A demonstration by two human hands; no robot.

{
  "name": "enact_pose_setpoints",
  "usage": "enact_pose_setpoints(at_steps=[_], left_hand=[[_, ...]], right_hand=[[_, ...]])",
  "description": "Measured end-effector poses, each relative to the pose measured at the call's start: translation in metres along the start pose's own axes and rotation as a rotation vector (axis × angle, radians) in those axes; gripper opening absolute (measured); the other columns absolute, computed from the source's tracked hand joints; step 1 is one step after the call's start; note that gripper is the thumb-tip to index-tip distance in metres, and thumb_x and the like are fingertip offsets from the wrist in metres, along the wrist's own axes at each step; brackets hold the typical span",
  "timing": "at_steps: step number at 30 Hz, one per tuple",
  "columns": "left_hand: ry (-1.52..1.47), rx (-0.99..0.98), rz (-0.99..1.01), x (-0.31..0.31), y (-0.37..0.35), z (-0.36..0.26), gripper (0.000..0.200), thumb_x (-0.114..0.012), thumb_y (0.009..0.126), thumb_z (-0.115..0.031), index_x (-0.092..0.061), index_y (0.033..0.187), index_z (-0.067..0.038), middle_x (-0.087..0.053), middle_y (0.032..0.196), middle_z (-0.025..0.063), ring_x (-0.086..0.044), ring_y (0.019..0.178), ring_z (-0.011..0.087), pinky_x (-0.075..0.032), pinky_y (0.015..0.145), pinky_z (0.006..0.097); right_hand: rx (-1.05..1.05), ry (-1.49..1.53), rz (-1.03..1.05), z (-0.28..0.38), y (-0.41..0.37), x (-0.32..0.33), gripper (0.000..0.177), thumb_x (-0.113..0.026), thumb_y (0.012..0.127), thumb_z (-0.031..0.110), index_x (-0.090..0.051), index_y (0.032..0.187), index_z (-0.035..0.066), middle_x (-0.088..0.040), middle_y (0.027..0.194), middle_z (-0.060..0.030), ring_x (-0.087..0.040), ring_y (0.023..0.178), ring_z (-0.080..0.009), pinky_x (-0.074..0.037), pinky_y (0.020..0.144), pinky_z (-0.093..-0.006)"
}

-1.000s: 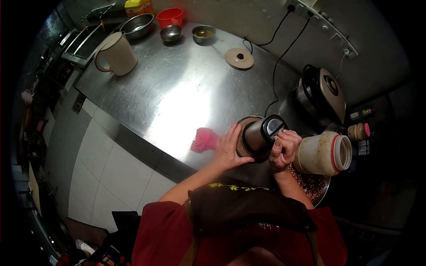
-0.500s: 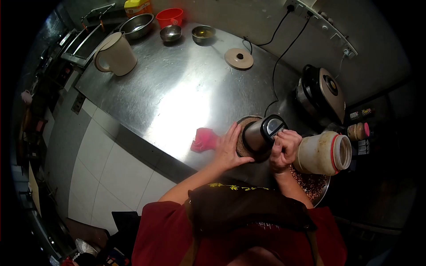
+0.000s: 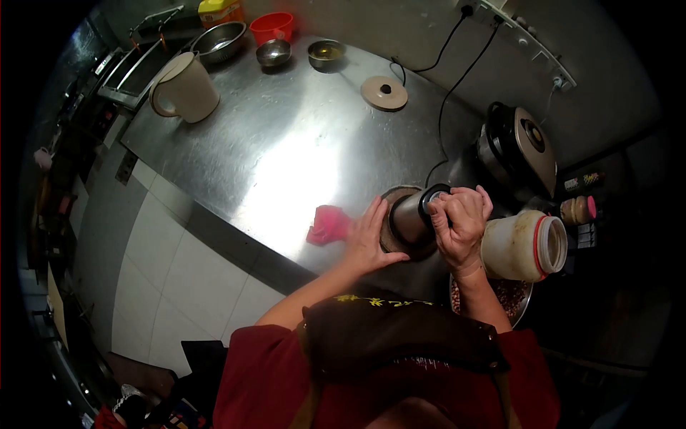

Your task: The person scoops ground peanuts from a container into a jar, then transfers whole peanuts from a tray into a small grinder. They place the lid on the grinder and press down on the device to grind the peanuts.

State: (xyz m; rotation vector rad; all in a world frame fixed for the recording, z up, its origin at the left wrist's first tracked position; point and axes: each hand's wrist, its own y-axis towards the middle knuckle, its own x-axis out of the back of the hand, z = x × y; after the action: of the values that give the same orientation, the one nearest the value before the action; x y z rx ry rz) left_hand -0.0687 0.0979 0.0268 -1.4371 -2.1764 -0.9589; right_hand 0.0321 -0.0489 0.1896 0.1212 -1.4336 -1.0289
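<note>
A steel cylinder with a black top (image 3: pixel 413 218) stands tilted in a round brown-rimmed pot (image 3: pixel 389 239) near the table's front edge. My left hand (image 3: pixel 368 236) braces the pot's left side, thumb and fingers spread around its rim. My right hand (image 3: pixel 461 222) is closed at the cylinder's black top, fingers bent over its right edge. What lies under the right palm is hidden. A pink cloth-like item (image 3: pixel 329 224) rests just left of my left hand. Beside my right wrist, a large cloudy jar with a red ring (image 3: pixel 511 247) lies on its side, mouth facing right.
Beneath the jar is a steel bowl (image 3: pixel 527 304) of reddish-brown pieces. A rice cooker (image 3: pixel 525 150) stands back right. A black cord (image 3: pixel 464 79) runs to the wall strip. Farther back are a beige lid (image 3: pixel 384 94), a pitcher (image 3: pixel 187 89), metal bowls and a red basin (image 3: pixel 271 27).
My right hand has moved up onto the cylinder's black top and covers more of it. More of the bowl with reddish-brown pieces shows. My left hand has stayed in place.
</note>
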Motion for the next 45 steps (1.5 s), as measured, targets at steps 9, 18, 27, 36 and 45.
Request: enact_pose_setpoints(at_steps=[9,18,27,36,45], left_hand=[[-0.005,0.007,0.010,0.0014,0.0003,-0.0017,0.130,-0.091,0.056,-0.058,-0.027,0.158,-0.007,-0.029,0.164,0.0166,-0.044,0.136,0.0379,-0.037,0.106,0.0533],[0.002,0.024,0.036,0.0005,-0.0002,-0.0003,0.131,-0.090,0.057,-0.059,-0.025,0.158,-0.008,-0.027,0.165,0.0157,-0.044,0.136,0.0378,-0.037,0.106,0.0546],[0.003,0.006,0.019,0.0028,0.0005,-0.0019,0.130,-0.090,0.057,-0.059,-0.026,0.158,-0.008,-0.028,0.164,0.0164,-0.046,0.135,0.0378,-0.039,0.105,0.0531],[0.012,0.009,0.020,0.0026,0.0009,-0.0016,0.129,-0.090,0.057,-0.059,-0.028,0.157,-0.007,-0.029,0.164,0.0171,-0.047,0.133,0.0385,-0.039,0.104,0.0531],[0.008,0.018,0.041,0.0043,0.0019,-0.0024,0.129,-0.090,0.058,-0.059,-0.028,0.157,-0.006,-0.028,0.163,0.0179,-0.047,0.132,0.0389,-0.038,0.105,0.0530]], right_hand=[[0.011,-0.028,-0.023,0.0013,0.0013,-0.0005,0.021,-0.074,0.089,0.033,-0.069,0.087,0.013,-0.065,0.091,-0.0009,-0.061,0.098,-0.0237,-0.033,0.108,-0.0495],[0.004,-0.003,-0.036,0.0018,0.0007,-0.0014,0.022,-0.074,0.090,0.032,-0.066,0.085,0.012,-0.063,0.090,-0.0011,-0.060,0.095,-0.0236,-0.033,0.107,-0.0498],[0.014,-0.012,-0.024,0.0018,0.0038,-0.0008,0.025,-0.072,0.091,0.035,-0.065,0.083,0.012,-0.062,0.088,-0.0016,-0.060,0.094,-0.0240,-0.033,0.107,-0.0502],[0.001,-0.016,-0.017,0.0020,0.0057,-0.0016,0.029,-0.070,0.094,0.037,-0.065,0.080,0.012,-0.060,0.086,-0.0024,-0.060,0.092,-0.0242,-0.033,0.107,-0.0506],[-0.018,0.007,-0.028,0.0020,0.0042,-0.0028,0.028,-0.070,0.094,0.036,-0.065,0.080,0.012,-0.061,0.086,-0.0021,-0.060,0.093,-0.0240,-0.033,0.107,-0.0502]])
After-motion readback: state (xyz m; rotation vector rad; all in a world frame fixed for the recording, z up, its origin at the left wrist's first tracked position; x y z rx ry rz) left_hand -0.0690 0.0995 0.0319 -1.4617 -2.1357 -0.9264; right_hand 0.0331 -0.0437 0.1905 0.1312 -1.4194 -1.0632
